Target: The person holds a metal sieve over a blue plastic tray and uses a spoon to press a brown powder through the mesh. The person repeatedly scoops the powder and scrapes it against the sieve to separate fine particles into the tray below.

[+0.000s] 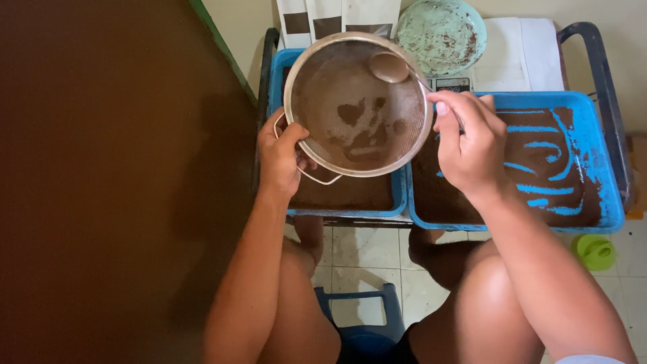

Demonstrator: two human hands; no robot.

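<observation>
Two trays stand side by side on a cart (pixel 610 87): the left tray (pixel 401 195) and the right tray (pixel 606 195), both with powder in them. The sieve (pixel 357 108) is above the left tray, and the spoon (pixel 389 67) lies in it at the far right. Behind the trays are three pouches (pixel 337 17), a round plate (pixel 441 34) and a scale (pixel 451 83). A stool (pixel 360 317) is on the floor between the knees.

Shiny metal mesh sieve (pixel 357 108), glossy metal spoon (pixel 389 67), smooth blue plastic trays (pixel 600 145), matt brown powder (pixel 344 192)
</observation>
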